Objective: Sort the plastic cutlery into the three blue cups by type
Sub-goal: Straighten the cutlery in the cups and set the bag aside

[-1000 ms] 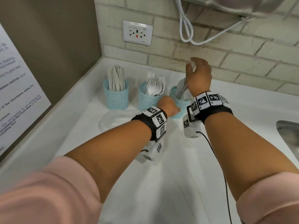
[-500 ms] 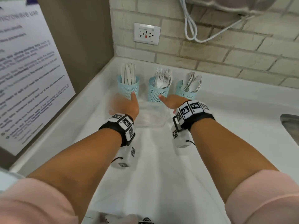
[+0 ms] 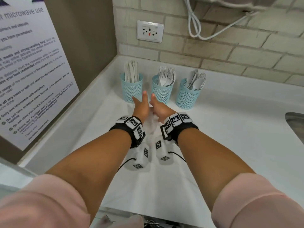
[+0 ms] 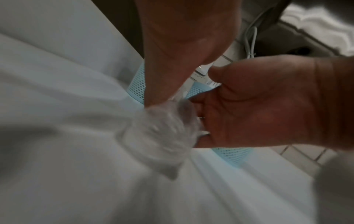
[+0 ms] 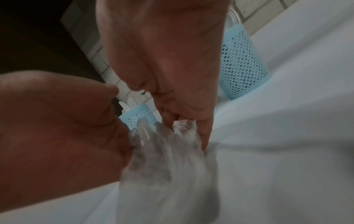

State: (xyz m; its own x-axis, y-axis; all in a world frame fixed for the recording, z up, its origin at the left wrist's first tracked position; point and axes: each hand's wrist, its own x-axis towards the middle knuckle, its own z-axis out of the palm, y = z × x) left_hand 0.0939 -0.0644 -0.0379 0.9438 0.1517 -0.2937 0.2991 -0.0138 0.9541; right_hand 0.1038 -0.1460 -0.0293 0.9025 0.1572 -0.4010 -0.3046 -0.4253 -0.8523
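Three blue mesh cups stand in a row by the back wall: the left cup (image 3: 131,89) holds white knives (image 3: 131,71), the middle cup (image 3: 162,92) forks (image 3: 166,76), the right cup (image 3: 186,97) spoons (image 3: 197,79). Just in front of the left and middle cups, my left hand (image 3: 141,107) and right hand (image 3: 160,109) are pressed close together, thumbs up. Between them is a crumpled clear plastic bag (image 4: 162,133), blurred in both wrist views. My right fingers (image 5: 182,121) curl into the bag (image 5: 166,151); the left hand closes on it from the other side.
The white countertop (image 3: 230,137) runs toward me and to the right. A steel sink (image 3: 296,127) shows at the right edge. A wall notice (image 3: 32,71) stands on the left, and an outlet (image 3: 150,31) and a white cable (image 3: 197,22) hang on the brick wall.
My right hand came down from above the spoon cup and the left from beside it. Both dropped to the bag lying in front of the cups, then closed together, bunching it.
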